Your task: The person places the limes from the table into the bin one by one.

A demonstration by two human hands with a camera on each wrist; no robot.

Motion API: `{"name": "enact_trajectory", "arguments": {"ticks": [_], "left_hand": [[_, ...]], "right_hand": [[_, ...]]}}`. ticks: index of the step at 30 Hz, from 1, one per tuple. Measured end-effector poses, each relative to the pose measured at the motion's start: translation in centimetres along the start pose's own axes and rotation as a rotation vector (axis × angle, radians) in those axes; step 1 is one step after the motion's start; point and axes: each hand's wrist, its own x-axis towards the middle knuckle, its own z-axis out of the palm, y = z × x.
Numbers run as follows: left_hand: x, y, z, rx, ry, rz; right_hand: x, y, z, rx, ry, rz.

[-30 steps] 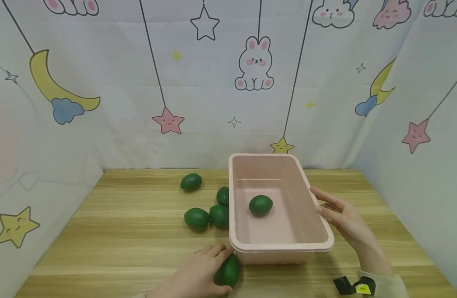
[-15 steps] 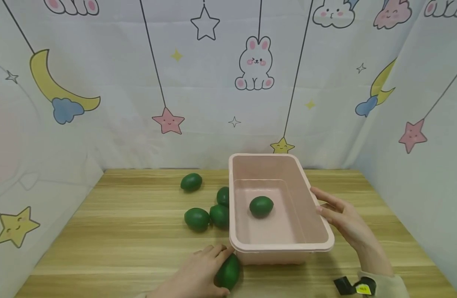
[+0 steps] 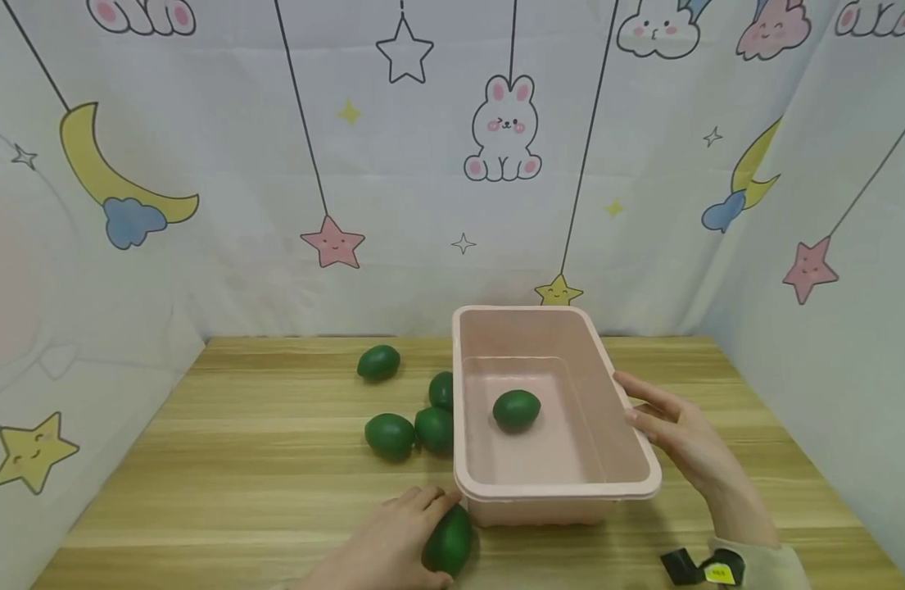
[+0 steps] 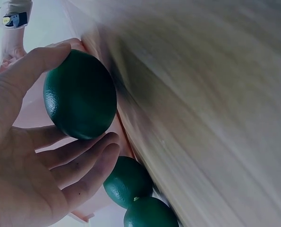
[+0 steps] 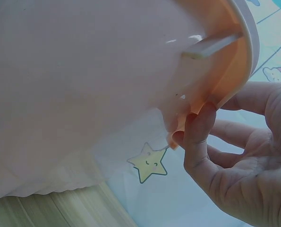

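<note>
My left hand (image 3: pixel 389 541) grips a dark green, smooth lime (image 3: pixel 449 541) at the near left corner of the pink plastic bin (image 3: pixel 548 490). In the left wrist view the thumb lies on one side of that lime (image 4: pixel 81 94), with fingers curled at its other side. My right hand (image 3: pixel 684 434) holds the bin's right rim; in the right wrist view its fingers (image 5: pixel 199 123) pinch the edge. One lime (image 3: pixel 517 410) lies inside the bin. Beside the bin's left wall are several more limes, among them a lime (image 3: pixel 390 436) and a partly hidden lime (image 3: pixel 441 391).
Farther back on the wooden table (image 3: pixel 260 459) lies another lime (image 3: pixel 378 363). A white printed cloth (image 3: pixel 408 164) stands behind the table and along both sides. A black strap with a yellow label (image 3: pixel 720 571) is on the right wrist.
The lime in my left hand has shifted very slightly left. Both hands and the bin otherwise keep nearly the same place.
</note>
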Motion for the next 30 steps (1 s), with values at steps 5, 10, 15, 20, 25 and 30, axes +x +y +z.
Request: {"name": "enact_trajectory", "arguments": {"ticks": [5, 10, 15, 20, 25, 30], "left_hand": [[-0.1, 0.0, -0.2, -0.026, -0.005, -0.023], [-0.3, -0.2, -0.4, -0.054, 0.018, -0.026], [-0.4, -0.5, -0.6, -0.084, 0.044, -0.038], [-0.6, -0.6, -0.9, -0.108, 0.074, -0.049], [-0.9, -0.7, -1.1, -0.098, 0.151, -0.04], [-0.8, -0.8, -1.7, -0.114, 0.18, -0.046]], "right_hand": [[0.0, 0.0, 0.0, -0.009, 0.003, 0.005], [0.0, -0.1, 0.1, -0.011, 0.001, 0.005], [0.0, -0.1, 0.1, -0.007, -0.003, 0.0], [-0.1, -0.1, 0.0, -0.002, -0.005, -0.003], [-0.1, -0.1, 0.1, -0.006, 0.0, -0.003], [0.0, -0.1, 0.1, -0.013, 0.005, 0.005]]}}
